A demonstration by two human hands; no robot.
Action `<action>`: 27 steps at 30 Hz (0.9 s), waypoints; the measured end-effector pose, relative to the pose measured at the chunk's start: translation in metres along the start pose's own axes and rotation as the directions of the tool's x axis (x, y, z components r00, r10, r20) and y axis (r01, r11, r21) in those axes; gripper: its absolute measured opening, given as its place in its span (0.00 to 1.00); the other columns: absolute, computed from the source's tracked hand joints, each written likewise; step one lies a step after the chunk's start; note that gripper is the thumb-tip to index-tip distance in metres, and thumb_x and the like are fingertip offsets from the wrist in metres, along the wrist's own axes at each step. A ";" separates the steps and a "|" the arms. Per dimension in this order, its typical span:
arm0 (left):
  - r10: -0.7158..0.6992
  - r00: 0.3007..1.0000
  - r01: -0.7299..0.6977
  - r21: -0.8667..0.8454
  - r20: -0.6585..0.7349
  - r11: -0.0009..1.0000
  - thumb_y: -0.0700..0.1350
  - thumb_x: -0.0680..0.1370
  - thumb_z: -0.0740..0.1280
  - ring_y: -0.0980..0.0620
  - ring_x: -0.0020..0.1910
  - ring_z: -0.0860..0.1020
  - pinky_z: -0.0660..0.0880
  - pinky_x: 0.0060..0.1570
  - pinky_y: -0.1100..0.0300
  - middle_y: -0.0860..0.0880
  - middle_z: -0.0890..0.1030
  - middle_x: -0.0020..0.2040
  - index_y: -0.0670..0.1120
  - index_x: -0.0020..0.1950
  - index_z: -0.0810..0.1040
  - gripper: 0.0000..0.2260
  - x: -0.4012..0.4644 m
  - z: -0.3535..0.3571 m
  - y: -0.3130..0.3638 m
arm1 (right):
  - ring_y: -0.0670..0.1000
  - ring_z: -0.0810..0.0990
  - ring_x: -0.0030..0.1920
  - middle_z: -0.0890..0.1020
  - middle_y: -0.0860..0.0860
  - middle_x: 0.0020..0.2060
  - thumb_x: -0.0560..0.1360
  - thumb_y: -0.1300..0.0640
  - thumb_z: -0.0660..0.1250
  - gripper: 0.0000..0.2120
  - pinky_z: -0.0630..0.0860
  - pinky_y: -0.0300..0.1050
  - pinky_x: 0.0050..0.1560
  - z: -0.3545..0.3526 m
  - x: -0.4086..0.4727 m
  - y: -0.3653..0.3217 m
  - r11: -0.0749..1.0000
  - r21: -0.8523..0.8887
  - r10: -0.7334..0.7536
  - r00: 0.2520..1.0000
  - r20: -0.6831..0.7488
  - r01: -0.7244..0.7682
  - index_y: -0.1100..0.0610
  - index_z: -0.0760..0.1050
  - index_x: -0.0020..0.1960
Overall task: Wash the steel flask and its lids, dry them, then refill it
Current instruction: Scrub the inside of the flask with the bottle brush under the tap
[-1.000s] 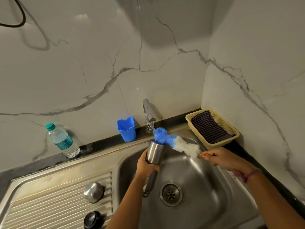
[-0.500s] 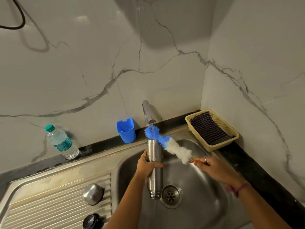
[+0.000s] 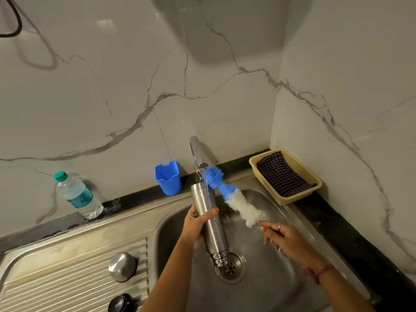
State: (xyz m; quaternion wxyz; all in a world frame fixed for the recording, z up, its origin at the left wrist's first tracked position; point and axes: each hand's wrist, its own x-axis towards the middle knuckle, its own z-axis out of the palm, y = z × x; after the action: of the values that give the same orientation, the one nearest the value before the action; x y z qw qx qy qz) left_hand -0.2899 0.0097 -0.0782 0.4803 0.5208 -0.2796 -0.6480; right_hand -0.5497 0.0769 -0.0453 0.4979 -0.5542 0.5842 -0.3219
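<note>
Mid-rinse, our left hand clamped the inverted cylindrical steel flask under the chrome tap at twelve o'clock, our right hand pinching the blue-and-white bottle brush; lids probably followed.

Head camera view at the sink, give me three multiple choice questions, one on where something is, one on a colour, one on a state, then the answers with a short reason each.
1. Where does the steel lid lie?
A. on the ribbed drainboard
B. in the basket
C. in the sink bowl

2. What colour is the tip of the bottle brush?
A. green
B. blue
C. red

3. How is the steel flask held?
A. lying on the counter
B. standing in the blue cup
C. gripped by the left hand, mouth down over the drain

Answers: 1 A, it sits on the ridges left of the bowl. 2 B, blue bristles at the tip, white nearer the right hand. 3 C, fingers wrap its body and the threaded neck points at the drain.
</note>
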 end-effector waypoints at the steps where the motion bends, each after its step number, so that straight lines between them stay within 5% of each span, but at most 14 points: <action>1: -0.001 1.000 0.002 -0.042 0.010 0.999 0.42 0.65 0.79 0.41 0.57 0.81 0.81 0.47 0.48 0.42 0.81 0.60 0.48 0.68 0.72 0.33 0.000 0.000 -0.003 | 0.43 0.71 0.28 0.82 0.48 0.32 0.78 0.58 0.65 0.11 0.68 0.34 0.28 0.008 0.000 0.000 1.000 0.028 -0.005 1.000 -0.013 0.006 0.44 0.77 0.55; 7: 0.034 0.999 -0.023 -0.275 0.034 0.961 0.46 0.73 0.70 0.37 0.60 0.80 0.76 0.60 0.38 0.38 0.80 0.62 0.42 0.70 0.70 0.27 0.004 0.002 -0.008 | 0.37 0.74 0.25 0.81 0.40 0.28 0.74 0.63 0.70 0.14 0.69 0.30 0.30 0.056 -0.011 0.016 0.999 0.025 0.031 0.998 -0.048 -0.029 0.58 0.78 0.59; 11: 0.060 0.998 -0.062 -0.321 -0.017 0.945 0.51 0.74 0.68 0.38 0.61 0.79 0.77 0.58 0.41 0.38 0.78 0.64 0.45 0.72 0.69 0.28 0.006 -0.002 -0.004 | 0.39 0.74 0.24 0.84 0.46 0.43 0.74 0.63 0.69 0.15 0.73 0.36 0.28 0.060 -0.022 0.025 0.997 0.033 0.065 0.995 -0.076 -0.063 0.55 0.77 0.60; 16: 0.078 0.995 -0.095 -0.366 -0.060 0.926 0.56 0.72 0.68 0.37 0.63 0.77 0.72 0.64 0.35 0.39 0.77 0.64 0.51 0.72 0.68 0.29 0.012 -0.005 0.002 | 0.42 0.74 0.25 0.85 0.42 0.40 0.75 0.63 0.68 0.15 0.75 0.37 0.29 0.053 -0.030 0.035 1.000 -0.013 -0.011 0.990 -0.139 0.009 0.52 0.77 0.60; 19: 0.069 0.997 -0.079 -0.371 -0.040 0.925 0.57 0.73 0.69 0.38 0.62 0.79 0.73 0.63 0.36 0.39 0.78 0.65 0.50 0.72 0.68 0.30 0.013 -0.001 -0.001 | 0.39 0.75 0.29 0.85 0.54 0.38 0.75 0.62 0.69 0.16 0.71 0.32 0.35 0.060 -0.030 0.034 0.998 0.011 -0.066 0.981 -0.184 0.069 0.47 0.77 0.59; 21: 0.067 0.997 -0.080 -0.355 -0.047 0.931 0.57 0.73 0.70 0.38 0.61 0.80 0.75 0.62 0.37 0.39 0.79 0.65 0.50 0.73 0.68 0.31 0.014 0.003 -0.002 | 0.48 0.75 0.30 0.83 0.61 0.38 0.76 0.59 0.68 0.17 0.68 0.35 0.36 0.065 -0.030 0.034 0.995 0.006 -0.093 0.979 -0.182 0.096 0.40 0.75 0.58; 25: 0.066 0.996 -0.084 -0.337 -0.063 0.938 0.61 0.69 0.74 0.39 0.61 0.80 0.76 0.61 0.37 0.40 0.79 0.65 0.52 0.74 0.67 0.37 0.018 0.009 -0.002 | 0.47 0.71 0.29 0.85 0.44 0.40 0.78 0.62 0.64 0.17 0.71 0.36 0.33 0.064 -0.035 0.036 0.995 0.026 -0.094 0.990 -0.105 0.098 0.42 0.73 0.60; 27: 0.051 0.997 -0.066 -0.336 -0.053 0.940 0.64 0.62 0.79 0.38 0.62 0.80 0.74 0.61 0.35 0.40 0.78 0.66 0.54 0.73 0.68 0.43 0.020 0.010 0.000 | 0.45 0.76 0.30 0.85 0.46 0.38 0.77 0.65 0.65 0.16 0.76 0.37 0.36 0.059 -0.039 0.039 0.995 0.054 -0.071 0.990 -0.124 0.079 0.46 0.77 0.58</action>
State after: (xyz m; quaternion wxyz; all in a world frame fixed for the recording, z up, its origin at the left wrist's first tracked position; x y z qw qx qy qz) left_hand -0.2991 -0.0098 -0.0837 0.5873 0.4364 -0.1693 -0.6603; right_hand -0.5116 0.1320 -0.0897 0.4648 -0.5402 0.5826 -0.3909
